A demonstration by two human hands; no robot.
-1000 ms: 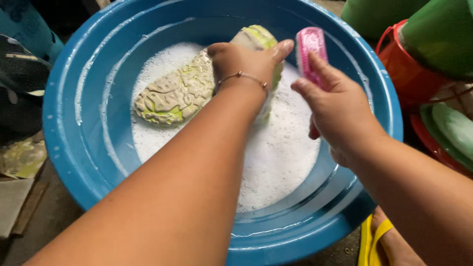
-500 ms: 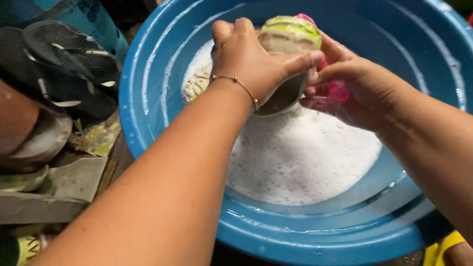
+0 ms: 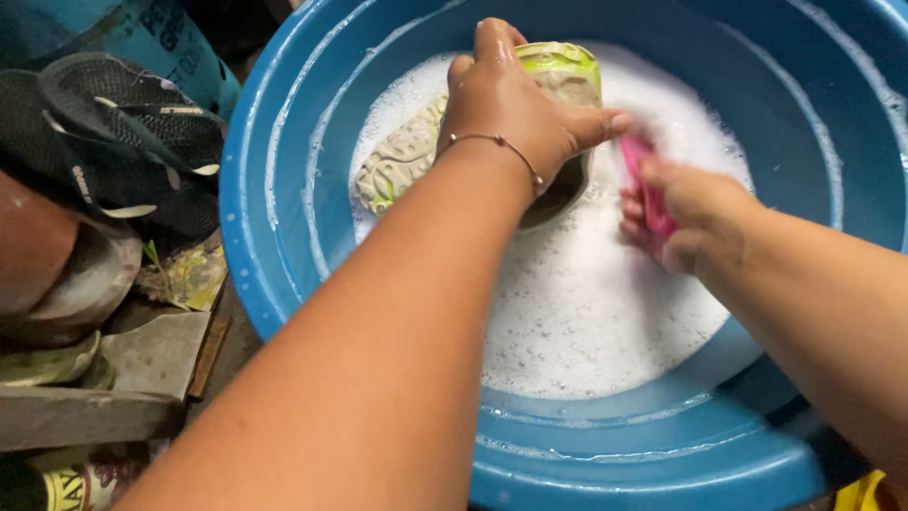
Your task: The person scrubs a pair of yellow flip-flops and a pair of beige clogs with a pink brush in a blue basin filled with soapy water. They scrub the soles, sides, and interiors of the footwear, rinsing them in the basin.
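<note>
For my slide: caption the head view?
Left hand steadies a shoe in a sudsy blue basin; right hand holds pink brush.

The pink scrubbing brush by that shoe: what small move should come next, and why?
Probably draw the pink plastic brush in the right hand back against the grey-and-green shoe: the left hand holds it tilted above the suds, heel side exposed.

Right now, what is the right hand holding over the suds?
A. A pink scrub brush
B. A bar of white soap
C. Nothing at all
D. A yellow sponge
A. The right hand has its fingers closed around a pink scrub brush just above the foam in the blue basin, while the left hand grips the shoe.
</note>
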